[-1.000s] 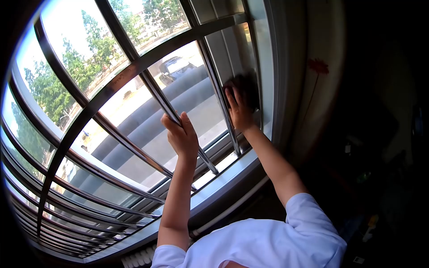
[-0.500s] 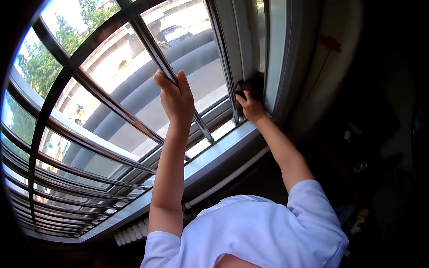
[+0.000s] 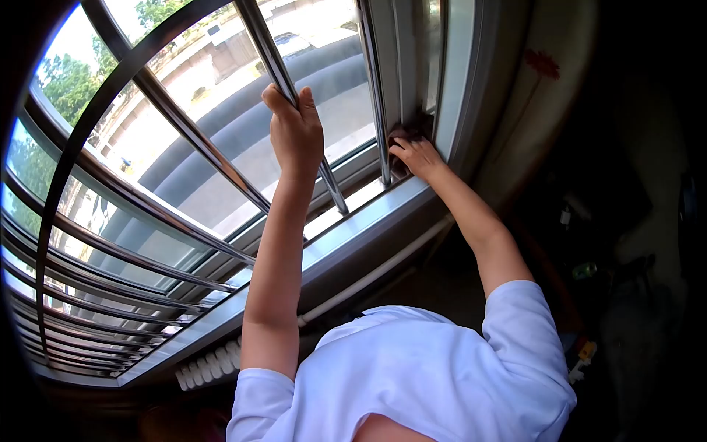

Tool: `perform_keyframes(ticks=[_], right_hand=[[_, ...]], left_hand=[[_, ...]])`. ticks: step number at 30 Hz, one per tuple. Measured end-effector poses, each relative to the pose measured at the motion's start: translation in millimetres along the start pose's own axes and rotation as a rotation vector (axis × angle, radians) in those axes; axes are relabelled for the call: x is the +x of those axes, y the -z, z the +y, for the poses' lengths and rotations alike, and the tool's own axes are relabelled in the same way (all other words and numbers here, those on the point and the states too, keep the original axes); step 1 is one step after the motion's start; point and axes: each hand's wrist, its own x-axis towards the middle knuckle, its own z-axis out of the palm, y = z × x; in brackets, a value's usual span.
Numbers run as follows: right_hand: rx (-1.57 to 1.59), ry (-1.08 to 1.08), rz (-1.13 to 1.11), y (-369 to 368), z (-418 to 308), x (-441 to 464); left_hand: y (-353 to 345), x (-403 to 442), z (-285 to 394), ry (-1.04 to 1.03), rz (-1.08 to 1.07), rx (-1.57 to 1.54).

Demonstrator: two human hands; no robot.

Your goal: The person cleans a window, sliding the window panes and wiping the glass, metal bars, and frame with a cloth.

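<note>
My left hand (image 3: 297,132) is wrapped around a shiny metal bar (image 3: 274,55) of the window grille, thumb and fingers closed on it. Down in the corner of the window frame, my right hand (image 3: 418,157) presses a dark, crumpled cloth (image 3: 412,130) between the end bar and the side frame. Its fingers are bent over the cloth, which is partly hidden by the hand and by shadow. Beside that hand stands another upright metal bar (image 3: 378,96) of the grille.
The pale window sill (image 3: 353,215) runs along below the bars. A white pipe (image 3: 368,286) and a ribbed white radiator (image 3: 210,368) lie under it. At the right hangs a curtain (image 3: 508,110) with a red flower. Outside are a road, trees and a parked car.
The view has shifted slightly. My right hand has flattened over the dark cloth, which now shows less. My left hand still grips the same bar.
</note>
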Motion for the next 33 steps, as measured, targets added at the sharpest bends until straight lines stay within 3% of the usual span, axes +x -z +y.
perform_keyframes(ticks=[1,4,6,7,9,17,18,21,23,27,29,31,32,33], right_hand=[[-0.124,0.183,0.191,3,5,3],[-0.098,-0.004,0.181,-7,-17,8],[0.116,-0.26,-0.087,-10,-29,15],[0.117,-0.274,-0.096,-9,-31,14],[0.394,-0.176,-0.124,5,-25,22],[0.4,-0.182,-0.054,88,-32,-2],[0.79,-0.317,-0.045,103,-46,-5],[0.763,-0.118,0.037,92,-97,-40],[0.762,-0.273,0.052,85,-105,-50],[1.005,-0.777,0.498,56,-91,-57],[1.023,-0.884,0.644,62,-72,-46],[0.637,-0.599,0.493,63,-63,-34],[0.676,-0.474,0.411,40,-62,-34],[0.582,-0.452,0.108,7,-61,-47]], left_hand=[[-1,0,-2,-0.032,-0.001,-0.013],[-4,0,-5,-0.054,-0.004,-0.035],[-2,-4,-4,-0.044,-0.021,-0.047],[-1,-4,-4,-0.028,-0.022,-0.034],[-4,2,-3,-0.025,-0.014,-0.04],[-5,-1,-6,-0.056,0.024,-0.029],[-5,0,-6,-0.063,0.029,-0.033],[-5,1,-4,-0.08,0.051,-0.012],[-6,0,-4,-0.026,0.047,-0.038],[-1,-1,-1,0.018,0.009,-0.073],[0,-3,-2,0.025,0.018,-0.063],[6,-5,0,0.001,-0.068,-0.105],[7,-9,-6,0.01,-0.113,-0.076],[10,-17,-5,0.011,-0.114,-0.073]])
